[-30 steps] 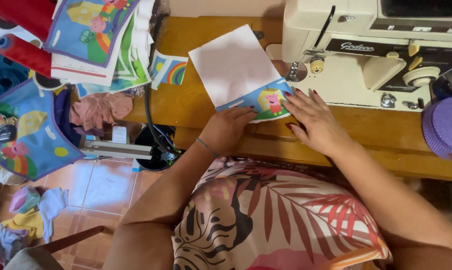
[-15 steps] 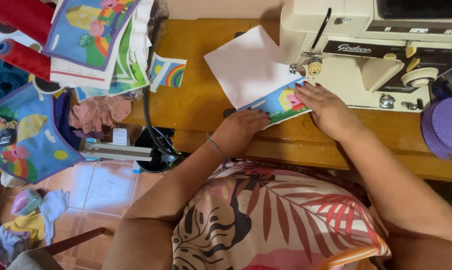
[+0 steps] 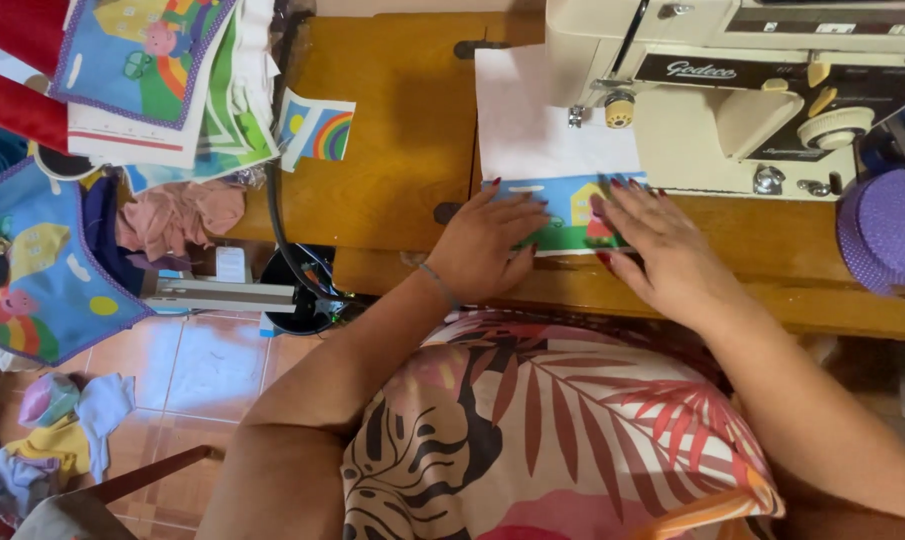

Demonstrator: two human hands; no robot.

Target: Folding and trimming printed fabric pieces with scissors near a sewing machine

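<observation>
A white fabric piece (image 3: 542, 130) with a colourful cartoon-print strip (image 3: 570, 205) folded over its near edge lies on the wooden sewing table (image 3: 392, 150), its far end under the needle area of a cream sewing machine (image 3: 732, 90). My left hand (image 3: 492, 245) presses flat on the left part of the printed strip. My right hand (image 3: 662, 245) lies flat on its right part, fingers spread, just in front of the machine's base. Both hands press the fabric down rather than grip it.
A stack of printed fabric panels (image 3: 162, 80) and a small rainbow piece (image 3: 317, 128) sit at the table's left end. A blue cartoon-print bag (image 3: 42, 270) hangs at the left. A purple dotted item (image 3: 887, 235) is at the right. Cloth scraps (image 3: 52, 430) lie on the tiled floor.
The fabric has been turned and slid toward the machine, so it now lies square under the needle area. Both hands moved with it and now press flat on the printed strip.
</observation>
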